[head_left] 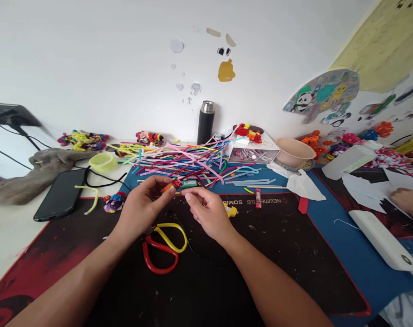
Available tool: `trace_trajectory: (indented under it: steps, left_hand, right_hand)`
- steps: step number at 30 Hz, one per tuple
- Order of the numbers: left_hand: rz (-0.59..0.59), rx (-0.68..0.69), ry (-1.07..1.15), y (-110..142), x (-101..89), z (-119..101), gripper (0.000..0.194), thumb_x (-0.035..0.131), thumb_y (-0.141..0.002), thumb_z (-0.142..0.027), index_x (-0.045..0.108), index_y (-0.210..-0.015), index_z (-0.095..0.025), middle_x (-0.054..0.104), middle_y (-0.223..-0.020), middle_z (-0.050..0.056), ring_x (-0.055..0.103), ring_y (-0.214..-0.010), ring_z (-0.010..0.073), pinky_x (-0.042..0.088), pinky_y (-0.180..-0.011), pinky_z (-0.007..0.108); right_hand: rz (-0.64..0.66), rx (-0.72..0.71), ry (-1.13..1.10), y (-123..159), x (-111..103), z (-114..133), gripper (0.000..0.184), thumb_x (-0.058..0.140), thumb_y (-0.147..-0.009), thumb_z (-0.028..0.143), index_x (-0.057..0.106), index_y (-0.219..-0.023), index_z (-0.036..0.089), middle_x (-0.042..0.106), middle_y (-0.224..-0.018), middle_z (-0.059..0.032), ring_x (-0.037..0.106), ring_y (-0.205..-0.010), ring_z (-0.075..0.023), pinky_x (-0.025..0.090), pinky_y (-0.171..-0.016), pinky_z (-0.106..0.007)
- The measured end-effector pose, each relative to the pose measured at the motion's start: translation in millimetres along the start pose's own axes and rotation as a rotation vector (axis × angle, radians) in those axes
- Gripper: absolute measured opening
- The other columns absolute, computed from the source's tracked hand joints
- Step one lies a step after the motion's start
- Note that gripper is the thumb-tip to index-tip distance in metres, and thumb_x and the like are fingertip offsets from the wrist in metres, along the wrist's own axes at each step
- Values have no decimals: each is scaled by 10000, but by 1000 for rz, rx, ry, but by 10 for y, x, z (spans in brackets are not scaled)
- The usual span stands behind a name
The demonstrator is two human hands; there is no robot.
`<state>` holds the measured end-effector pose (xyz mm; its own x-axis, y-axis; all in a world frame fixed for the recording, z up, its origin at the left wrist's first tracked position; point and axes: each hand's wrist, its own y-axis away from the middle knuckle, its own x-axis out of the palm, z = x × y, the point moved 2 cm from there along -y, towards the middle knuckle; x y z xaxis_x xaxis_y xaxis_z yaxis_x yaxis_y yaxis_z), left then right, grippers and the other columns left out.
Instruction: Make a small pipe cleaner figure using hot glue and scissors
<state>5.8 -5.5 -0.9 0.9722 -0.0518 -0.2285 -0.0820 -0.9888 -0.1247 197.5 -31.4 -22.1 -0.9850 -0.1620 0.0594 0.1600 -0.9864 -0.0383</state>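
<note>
My left hand [141,206] is closed, pinching a small red and orange pipe-cleaner piece [175,183] between thumb and fingers. Close beside it, my right hand [208,211] has its thumb and fingertips pressed together; what they hold, if anything, is too small to make out. Below both hands, scissors with one red and one yellow handle [170,236] lie on the black desk mat [277,263]; their blades are mostly hidden by my left hand. A yellow object [231,210] shows partly behind my right hand.
Loose coloured pipe cleaners [179,159] are heaped behind my hands, near a black flask [205,122]. At left lie a phone [60,195] and a roll of yellow-green tape [103,162]. A bowl [295,152], a white device [383,240] and another person's hand [409,202] are at right.
</note>
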Motion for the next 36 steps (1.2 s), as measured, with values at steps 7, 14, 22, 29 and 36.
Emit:
trace_trajectory:
  steps: [7,14,22,29,36]
  left_hand:
    - [-51,-175,394,-63,-21,-26,416,953,-757,-486,782,-1023,-216,737,-945,39,655,-748,178,557,-680,304]
    - [12,-277,615,-54,8,-56,333,954,-754,-381,805,-1003,-218,737,-921,34,691,-720,173,585,-663,310]
    - [44,-344,683,-36,21,-52,327,957,-762,-354,803,-991,-178,757,-852,58,709,-696,181,585,-619,278]
    - [64,-328,666,-28,38,-60,342,959,-771,-374,800,-998,-174,762,-862,57,710,-695,176,587,-632,280]
    - [88,-250,515,-4,42,-62,437,963,-767,-468,795,-1067,-198,744,-938,33,695,-731,176,588,-685,311]
  right_hand:
    - [-65,-25,-15,-3,-13,64,444,785,-902,664,687,-863,233,452,-614,52,388,-520,-118,278,-457,-251]
    - [-87,-33,-126,-38,-34,56,507,749,-912,705,559,-809,246,341,-542,111,306,-430,-87,256,-415,-247]
    - [-95,-73,-157,-21,-18,131,665,714,-903,791,402,-659,257,294,-539,98,281,-444,-82,240,-410,-249]
    - [-114,-32,-103,-49,-93,30,562,698,-998,640,456,-691,236,441,-578,70,406,-453,-86,317,-451,-255]
    - [3,55,-140,-29,-11,61,409,810,-899,580,597,-982,240,608,-809,55,510,-470,-74,290,-416,-218]
